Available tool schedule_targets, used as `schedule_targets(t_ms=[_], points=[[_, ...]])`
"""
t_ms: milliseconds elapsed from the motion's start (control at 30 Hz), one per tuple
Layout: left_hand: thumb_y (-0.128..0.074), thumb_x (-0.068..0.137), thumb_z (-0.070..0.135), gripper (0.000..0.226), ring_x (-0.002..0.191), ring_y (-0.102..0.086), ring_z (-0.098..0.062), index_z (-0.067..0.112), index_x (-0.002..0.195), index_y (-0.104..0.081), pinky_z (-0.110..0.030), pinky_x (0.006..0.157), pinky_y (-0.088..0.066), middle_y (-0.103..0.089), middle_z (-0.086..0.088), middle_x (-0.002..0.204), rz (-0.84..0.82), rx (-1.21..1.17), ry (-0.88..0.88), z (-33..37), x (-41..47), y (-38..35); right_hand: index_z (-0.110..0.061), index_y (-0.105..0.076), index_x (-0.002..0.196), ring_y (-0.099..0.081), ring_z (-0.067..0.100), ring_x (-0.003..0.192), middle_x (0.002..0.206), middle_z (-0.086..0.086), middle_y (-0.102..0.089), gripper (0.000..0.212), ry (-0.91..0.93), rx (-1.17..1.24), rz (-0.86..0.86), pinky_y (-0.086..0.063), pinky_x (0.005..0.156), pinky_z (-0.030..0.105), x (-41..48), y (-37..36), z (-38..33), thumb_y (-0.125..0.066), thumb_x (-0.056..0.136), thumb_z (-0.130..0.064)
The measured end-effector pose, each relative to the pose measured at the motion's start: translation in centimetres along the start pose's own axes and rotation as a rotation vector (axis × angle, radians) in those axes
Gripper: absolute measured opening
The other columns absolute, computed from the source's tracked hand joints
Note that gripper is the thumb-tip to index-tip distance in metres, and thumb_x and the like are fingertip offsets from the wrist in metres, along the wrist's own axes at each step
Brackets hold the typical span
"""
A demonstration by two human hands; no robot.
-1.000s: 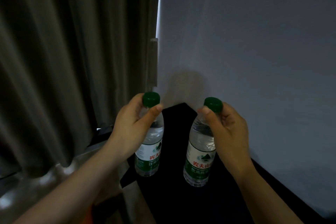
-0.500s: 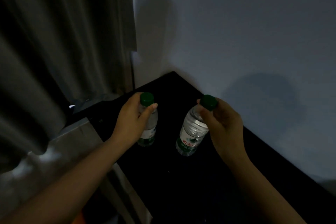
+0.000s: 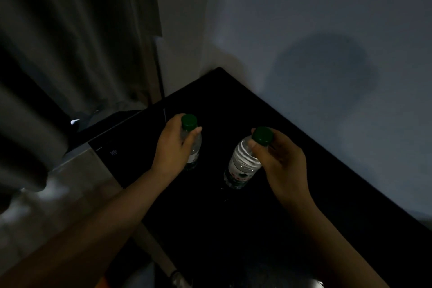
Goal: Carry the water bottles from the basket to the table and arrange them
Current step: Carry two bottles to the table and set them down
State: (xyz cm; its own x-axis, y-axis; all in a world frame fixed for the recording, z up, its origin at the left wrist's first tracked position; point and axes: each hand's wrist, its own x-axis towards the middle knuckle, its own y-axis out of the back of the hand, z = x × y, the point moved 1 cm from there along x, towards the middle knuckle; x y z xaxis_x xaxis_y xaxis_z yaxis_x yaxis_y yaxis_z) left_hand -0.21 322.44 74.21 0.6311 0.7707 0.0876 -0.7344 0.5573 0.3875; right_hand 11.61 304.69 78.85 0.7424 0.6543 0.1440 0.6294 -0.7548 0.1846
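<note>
Two clear water bottles with green caps are over a black table (image 3: pixel 315 194). My left hand (image 3: pixel 171 149) grips the left bottle (image 3: pixel 195 147) around its neck and shoulder, and most of that bottle is hidden behind the hand. My right hand (image 3: pixel 280 161) pinches the right bottle (image 3: pixel 242 166) just below its cap. Both bottles reach down to the tabletop; I cannot tell whether their bases touch it. The basket is out of view.
A pale wall (image 3: pixel 327 30) runs along the table's far edge. Grey curtains (image 3: pixel 58 42) hang at the left, down to a light floor (image 3: pixel 77 194). The table's near-left corner carries a small printed mark (image 3: pixel 114 152).
Both hands have lowered the bottles from mid-air down to the black tabletop. The view has tilted downward, so more of the table shows.
</note>
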Motion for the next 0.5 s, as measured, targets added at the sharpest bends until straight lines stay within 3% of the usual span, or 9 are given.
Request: schedule_targets(t_ms=[500], points=[[-0.053, 0.094, 0.019, 0.028, 0.100, -0.057, -0.029, 0.001, 0.116, -0.051, -0.040, 0.088, -0.047, -0.055, -0.019, 0.110, -0.055, -0.028, 0.038, -2.7, 1.4, -0.5, -0.017, -0.066, 0.108, -0.069, 0.008, 0.092, 0.096, -0.007, -0.072, 0.022, -0.086, -0.040, 0.015, -0.055, 0.075, 0.021, 1.9, -0.2, 4.1, -0.067, 0.086, -0.012]])
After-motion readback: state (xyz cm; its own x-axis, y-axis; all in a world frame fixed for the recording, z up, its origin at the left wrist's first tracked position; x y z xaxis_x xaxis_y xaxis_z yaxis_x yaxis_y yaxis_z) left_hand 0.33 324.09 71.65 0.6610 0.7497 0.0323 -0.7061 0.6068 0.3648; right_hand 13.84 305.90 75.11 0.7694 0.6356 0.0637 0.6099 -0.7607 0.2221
